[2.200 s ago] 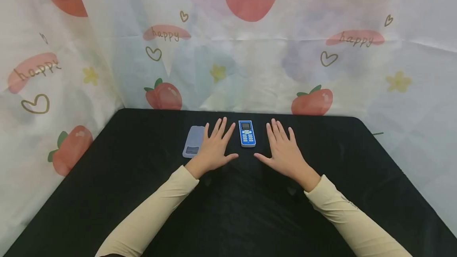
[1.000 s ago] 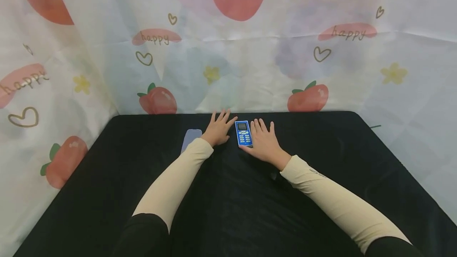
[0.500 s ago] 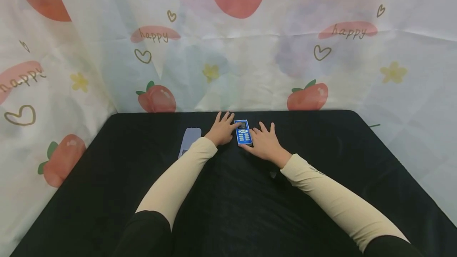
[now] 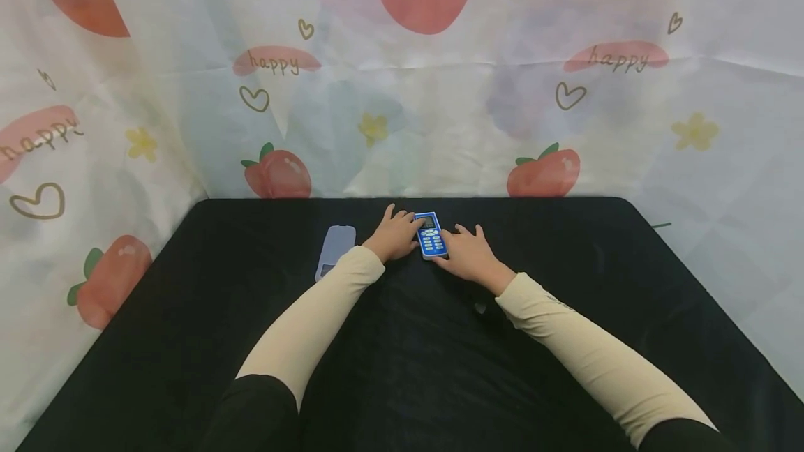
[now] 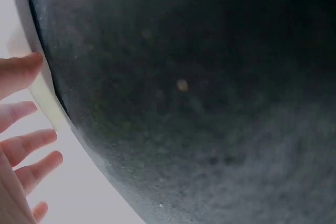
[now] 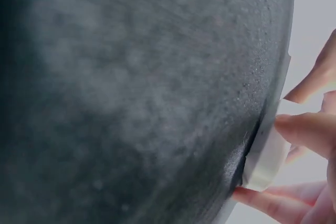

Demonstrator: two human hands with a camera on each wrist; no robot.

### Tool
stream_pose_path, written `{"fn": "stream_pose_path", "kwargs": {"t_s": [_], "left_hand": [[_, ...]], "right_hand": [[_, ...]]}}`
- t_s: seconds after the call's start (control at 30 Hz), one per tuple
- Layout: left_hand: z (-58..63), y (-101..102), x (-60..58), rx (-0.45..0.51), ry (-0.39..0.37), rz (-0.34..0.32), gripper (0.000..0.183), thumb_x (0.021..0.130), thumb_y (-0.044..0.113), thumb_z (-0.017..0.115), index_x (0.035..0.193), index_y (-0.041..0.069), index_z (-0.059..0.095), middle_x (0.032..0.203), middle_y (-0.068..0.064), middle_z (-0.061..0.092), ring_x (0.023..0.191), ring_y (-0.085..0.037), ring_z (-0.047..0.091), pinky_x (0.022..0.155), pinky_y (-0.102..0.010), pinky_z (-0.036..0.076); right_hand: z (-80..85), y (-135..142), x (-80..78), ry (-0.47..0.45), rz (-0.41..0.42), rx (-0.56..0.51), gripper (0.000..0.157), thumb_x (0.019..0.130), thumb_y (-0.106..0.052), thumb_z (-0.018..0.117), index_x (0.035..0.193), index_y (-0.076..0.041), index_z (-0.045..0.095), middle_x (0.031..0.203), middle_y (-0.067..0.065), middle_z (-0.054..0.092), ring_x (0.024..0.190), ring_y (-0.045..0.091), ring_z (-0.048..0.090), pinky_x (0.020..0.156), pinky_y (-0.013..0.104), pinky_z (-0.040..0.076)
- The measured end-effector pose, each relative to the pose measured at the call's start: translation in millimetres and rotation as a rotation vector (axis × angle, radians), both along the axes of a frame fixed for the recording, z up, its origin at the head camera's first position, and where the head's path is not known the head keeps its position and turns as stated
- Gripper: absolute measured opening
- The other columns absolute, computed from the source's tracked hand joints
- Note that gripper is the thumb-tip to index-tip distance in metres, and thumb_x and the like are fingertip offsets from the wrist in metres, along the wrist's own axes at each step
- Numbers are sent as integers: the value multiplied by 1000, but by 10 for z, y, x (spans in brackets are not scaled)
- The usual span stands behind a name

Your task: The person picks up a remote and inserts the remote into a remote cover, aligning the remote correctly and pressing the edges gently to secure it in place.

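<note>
At the table's far side: a blue-and-white keypad handset (image 4: 432,240) is placed between the hands, its screen end turned to the far edge.
Right hand (image 4: 470,253): the handset's near right corner is pinched by thumb and index finger.
Left hand (image 4: 396,234): the handset's far left part is touched by the fingers; whether it is gripped cannot be told.
Pale grey cover (image 4: 337,241): set left of the left hand, its near end partly hidden by a cream sleeve (image 4: 301,333).
Black table (image 4: 402,368): backed by a curtain (image 4: 440,117) printed with fruit, hearts and "happy".
</note>
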State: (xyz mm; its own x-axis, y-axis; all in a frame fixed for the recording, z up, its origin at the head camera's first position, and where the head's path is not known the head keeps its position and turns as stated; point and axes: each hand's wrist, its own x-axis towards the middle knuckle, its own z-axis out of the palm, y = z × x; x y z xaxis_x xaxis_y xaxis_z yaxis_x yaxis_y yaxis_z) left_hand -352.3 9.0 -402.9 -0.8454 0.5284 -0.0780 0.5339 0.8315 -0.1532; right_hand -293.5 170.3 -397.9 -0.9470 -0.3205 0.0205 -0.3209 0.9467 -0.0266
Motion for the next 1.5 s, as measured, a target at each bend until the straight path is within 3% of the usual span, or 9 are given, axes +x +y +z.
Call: {"fn": "stream_pose_path", "kwargs": {"t_s": [0.27, 0.6, 0.83, 0.9, 0.97, 1.1, 1.2, 1.27, 1.5], "left_hand": [[14, 24, 66, 53, 12, 123, 58, 95, 44, 49, 141, 9, 42, 140, -8, 49, 129, -25, 45, 111, -45, 29], [-14, -2, 93, 426, -164, 213, 42, 92, 32, 58, 123, 4, 60, 122, -14, 60, 114, -27, 56, 97, -41, 45], [-1267, 94, -971, 808, -287, 201, 37, 86, 21, 64, 118, 3, 62, 96, -6, 68, 82, -16, 64, 70, -29, 52], [-1170, 90, -862, 944, -422, 235, 39, 86, 15, 63, 123, 2, 58, 92, -5, 65, 78, -15, 64, 68, -28, 54], [-852, 65, -539, 1080, -516, 250, 43, 86, 7, 63, 128, 0, 54, 93, -9, 63, 79, -17, 64, 69, -29, 56], [-186, 36, 117, 1204, -593, 297, 57, 88, -2, 58, 140, -2, 38, 114, -23, 58, 99, -30, 63, 84, -38, 54], [93, 18, 401, 1262, -581, 291, 61, 87, -7, 56, 143, -6, 31, 124, -29, 51, 106, -37, 60, 88, -41, 52], [187, 7, 492, 1285, -566, 281, 62, 86, -9, 56, 143, -6, 30, 127, -30, 49, 108, -39, 59, 90, -42, 51], [-23, -19, 418, 1272, -410, 228, 61, 87, -2, 60, 142, 3, 36, 126, -21, 54, 108, -32, 62, 92, -37, 51]], "right_hand": [[-55, 54, -97, -57, 45, -251, 65, 85, -34, 67, 132, 6, 45, 118, 19, 61, 103, 31, 61, 81, 49, 47], [-98, 167, -283, -295, 21, -600, 75, 78, -26, 75, 134, 11, 41, 115, 22, 59, 94, 25, 60, 83, 39, 50], [-57, 187, -282, -455, -44, -777, 67, 81, -15, 72, 135, 9, 40, 120, 24, 55, 94, 23, 60, 87, 38, 50], [-63, 191, -294, -465, -66, -793, 68, 82, -13, 71, 137, 9, 38, 122, 25, 53, 96, 24, 60, 89, 39, 49], [-78, 193, -304, -464, -81, -812, 68, 82, -11, 71, 138, 8, 38, 124, 25, 51, 98, 25, 59, 90, 39, 49], [-110, 187, -295, -429, -107, -856, 71, 80, -7, 71, 140, 6, 35, 127, 25, 49, 98, 26, 59, 89, 39, 50], [-120, 187, -265, -382, -117, -889, 73, 80, -4, 71, 141, 4, 32, 128, 25, 47, 99, 28, 58, 89, 39, 50], [-115, 187, -241, -353, -120, -915, 75, 79, -2, 72, 142, 2, 31, 128, 24, 47, 100, 29, 58, 89, 39, 50], [-75, 193, -155, -273, -59, -1026, 72, 80, 0, 71, 141, 0, 32, 123, 25, 49, 95, 27, 58, 78, 24, 50]]}}
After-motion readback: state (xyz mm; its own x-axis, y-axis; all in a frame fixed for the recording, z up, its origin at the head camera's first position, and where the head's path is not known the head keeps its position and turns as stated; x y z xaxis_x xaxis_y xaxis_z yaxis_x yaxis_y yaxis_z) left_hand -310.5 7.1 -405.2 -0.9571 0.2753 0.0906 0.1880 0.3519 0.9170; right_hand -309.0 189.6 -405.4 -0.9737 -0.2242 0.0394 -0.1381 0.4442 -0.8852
